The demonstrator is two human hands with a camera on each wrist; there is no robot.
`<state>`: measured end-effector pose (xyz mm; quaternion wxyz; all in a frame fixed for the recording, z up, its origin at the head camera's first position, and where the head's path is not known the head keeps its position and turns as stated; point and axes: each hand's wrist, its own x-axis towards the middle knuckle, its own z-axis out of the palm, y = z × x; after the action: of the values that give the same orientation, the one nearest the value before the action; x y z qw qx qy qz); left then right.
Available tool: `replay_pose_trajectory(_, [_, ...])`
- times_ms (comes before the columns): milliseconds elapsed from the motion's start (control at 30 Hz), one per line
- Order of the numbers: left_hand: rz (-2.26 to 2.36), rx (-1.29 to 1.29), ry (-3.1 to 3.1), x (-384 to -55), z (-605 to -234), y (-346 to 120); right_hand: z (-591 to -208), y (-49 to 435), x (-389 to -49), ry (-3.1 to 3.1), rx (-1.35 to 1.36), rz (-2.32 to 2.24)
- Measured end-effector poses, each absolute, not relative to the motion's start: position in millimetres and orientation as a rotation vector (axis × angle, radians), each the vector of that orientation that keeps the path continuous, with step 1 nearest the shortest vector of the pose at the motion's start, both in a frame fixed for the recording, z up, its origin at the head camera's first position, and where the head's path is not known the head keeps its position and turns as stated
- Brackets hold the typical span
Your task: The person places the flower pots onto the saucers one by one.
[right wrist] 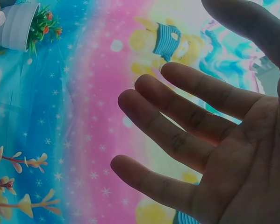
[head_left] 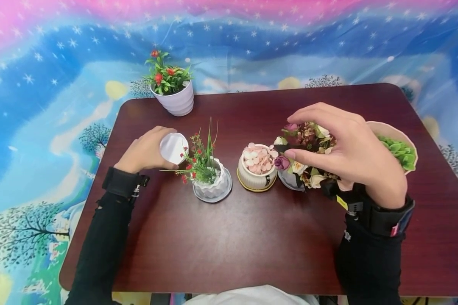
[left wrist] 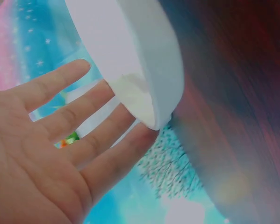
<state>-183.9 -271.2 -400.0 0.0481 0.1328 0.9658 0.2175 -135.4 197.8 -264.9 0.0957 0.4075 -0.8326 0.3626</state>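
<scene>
At the left of the table, my left hand (head_left: 146, 148) grips a white, angular-rimmed dish (head_left: 174, 148) by its sides. Up close, fingertips meet the edge of this white dish (left wrist: 154, 60); the thumb is hidden there. Just right of it stands a white scalloped pot (head_left: 215, 182) with red flowers and grass blades, on a grey saucer. My right hand (head_left: 351, 148) hovers over a bunch of purple and cream roses (head_left: 314, 178), fingers curved and spread from the thumb. In the right wrist view, nothing lies against the fingers of the right hand (right wrist: 191, 135).
A ribbed cream pot (head_left: 256, 180) with pink blossoms stands mid-table on a yellow-edged saucer. At the back left edge is a white pot (head_left: 177, 99) with red flowers. A pale pot (head_left: 385, 127) of green leaves stands behind my right hand. A printed cloth (head_left: 229, 46) hangs behind the table.
</scene>
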Motion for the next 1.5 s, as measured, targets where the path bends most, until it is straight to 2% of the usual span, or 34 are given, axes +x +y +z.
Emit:
replay_pose_trajectory(267, [0.577,0.429,2.917,-145.5,-395.4,-269.2,-263.7,195.0,-135.8,-2.485,1.201,1.071])
replay_pose_trajectory(900, [0.413,0.432,2.774,-98.6,-409.8,-252.1,-266.0,193.4,-137.0,-2.486,1.229,1.073])
replay_pose_trajectory(1500, [0.302,0.444,2.763,-84.0,-410.9,-240.7,-267.4,193.3,-140.7,-2.474,1.262,1.066])
